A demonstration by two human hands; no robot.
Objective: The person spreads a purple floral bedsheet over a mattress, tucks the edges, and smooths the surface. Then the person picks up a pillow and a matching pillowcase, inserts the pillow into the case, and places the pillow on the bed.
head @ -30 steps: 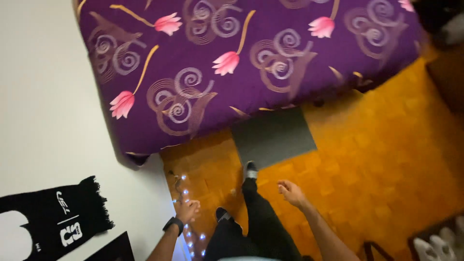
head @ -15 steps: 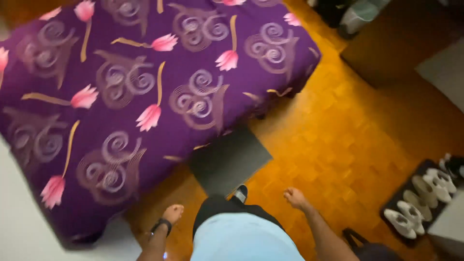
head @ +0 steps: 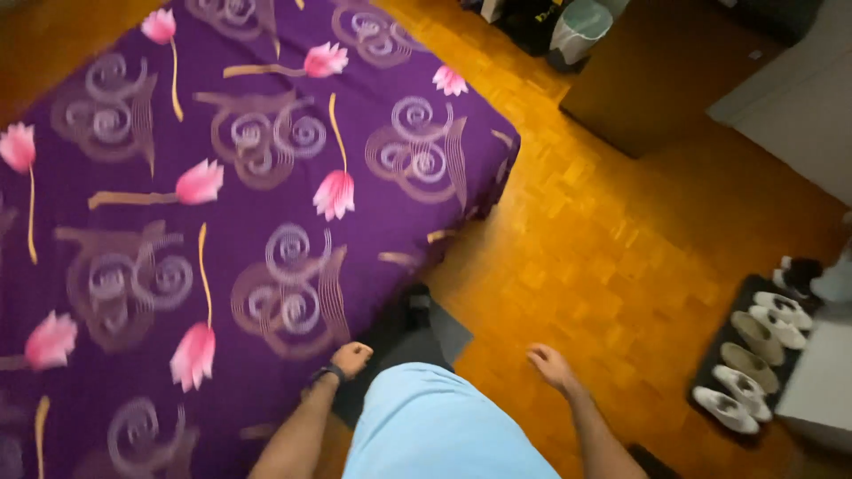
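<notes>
Head view: person standing at the bed's near corner.
Bed (head: 177, 204): purple flowered cover, now filling the left.
Left hand (head: 351, 357): fisted, empty, at the bed's edge; light string gone from view.
Mat (head: 444, 337): grey, underfoot.
Right hand (head: 552, 365): loosely open, empty, over the floor (head: 603, 239).
Shoes (head: 754, 355): paired, far right.

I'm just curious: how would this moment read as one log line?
left hand: closed, empty, beside purple bed cover | right hand: open, empty, over wooden floor | shoes at right

No packages, labels, signs or screens showed anywhere around the purple bed cover (head: 222, 204); none visible.
</notes>
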